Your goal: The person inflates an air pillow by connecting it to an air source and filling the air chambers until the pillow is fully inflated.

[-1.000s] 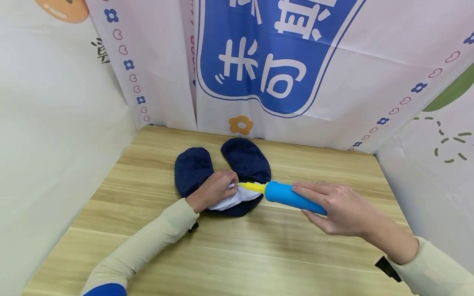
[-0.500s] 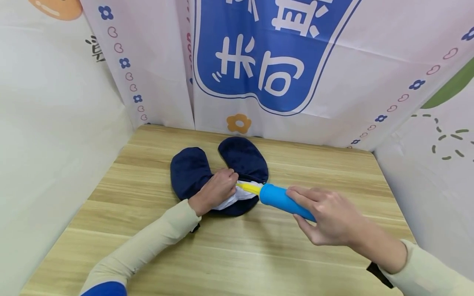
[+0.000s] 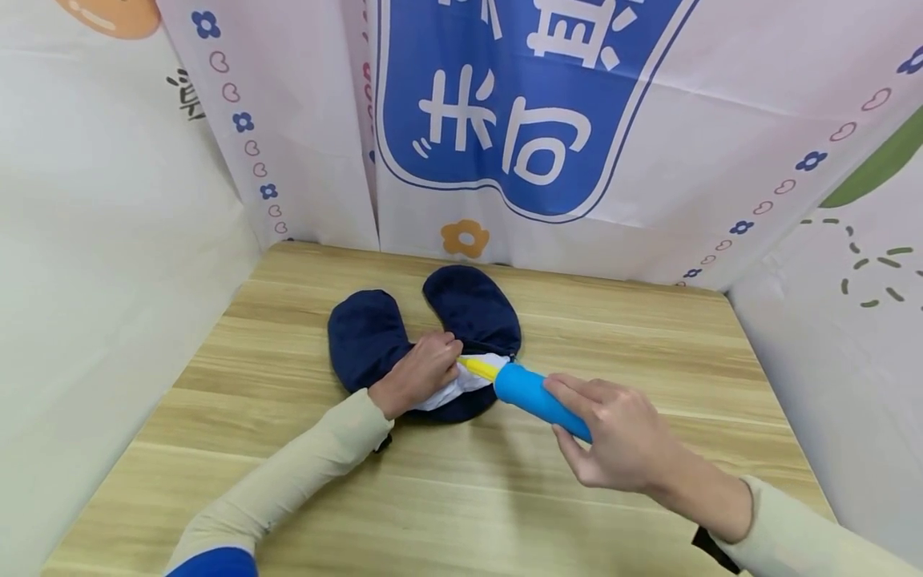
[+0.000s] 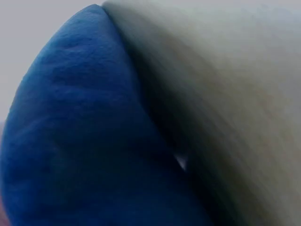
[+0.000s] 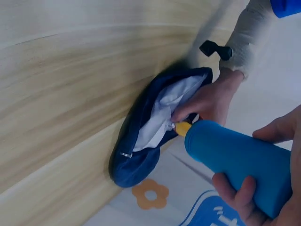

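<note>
One blue pump (image 3: 535,398), yellow-nozzled, held by right hand (image 3: 616,437); white liner (image 3: 450,394), exposed in navy U-shaped pillow (image 3: 473,306) on table (image 3: 620,328), pinched by left hand (image 3: 424,369). Pump's rear concealed; left wrist view blurred.

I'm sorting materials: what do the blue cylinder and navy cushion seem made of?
Blue cylinder: probably smooth, matte plastic, given its even colour and rigid-looking outline.
Navy cushion: likely plush fabric, soft sheen, judging by creases and velvety surface.

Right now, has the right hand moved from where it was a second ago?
Yes: in the head view, judged against the printed orange flower, the right hand has shifted left and down the picture.
</note>
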Demonstrator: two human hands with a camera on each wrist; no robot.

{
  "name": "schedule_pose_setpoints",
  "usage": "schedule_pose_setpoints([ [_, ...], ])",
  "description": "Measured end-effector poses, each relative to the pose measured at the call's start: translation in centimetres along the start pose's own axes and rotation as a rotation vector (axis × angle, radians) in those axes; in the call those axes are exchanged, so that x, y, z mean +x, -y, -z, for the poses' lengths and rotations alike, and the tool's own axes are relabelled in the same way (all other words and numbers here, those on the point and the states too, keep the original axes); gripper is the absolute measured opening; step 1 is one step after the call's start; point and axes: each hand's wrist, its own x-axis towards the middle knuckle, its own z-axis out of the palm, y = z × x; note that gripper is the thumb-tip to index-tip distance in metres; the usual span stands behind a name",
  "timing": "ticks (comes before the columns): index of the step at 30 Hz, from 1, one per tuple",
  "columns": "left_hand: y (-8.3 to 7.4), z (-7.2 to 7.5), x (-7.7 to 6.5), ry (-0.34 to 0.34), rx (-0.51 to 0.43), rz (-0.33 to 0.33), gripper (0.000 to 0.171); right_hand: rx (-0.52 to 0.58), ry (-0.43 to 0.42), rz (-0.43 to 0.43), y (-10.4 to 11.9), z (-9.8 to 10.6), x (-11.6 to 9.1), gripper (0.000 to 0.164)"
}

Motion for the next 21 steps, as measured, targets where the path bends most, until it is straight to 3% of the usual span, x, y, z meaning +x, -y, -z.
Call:
schedule_pose_setpoints([
  [6,0.6,0.4,-0.3,-0.012,-0.075,0.034,0.007,0.069,0.034,-0.066,-2.2,0.2,-0.5,0.048],
  [14,0.6,-0.1,-0.3,0.007,0.074,0.012,0.011,0.066,0.016,-0.033,-2.8,-0.7,-2.1,0.047],
  [21,0.8,0.0,-0.5,-0.003,0.074,-0.047,0.015,0.081,0.022,-0.036,-2.7,-0.5,-1.9,0.053],
])
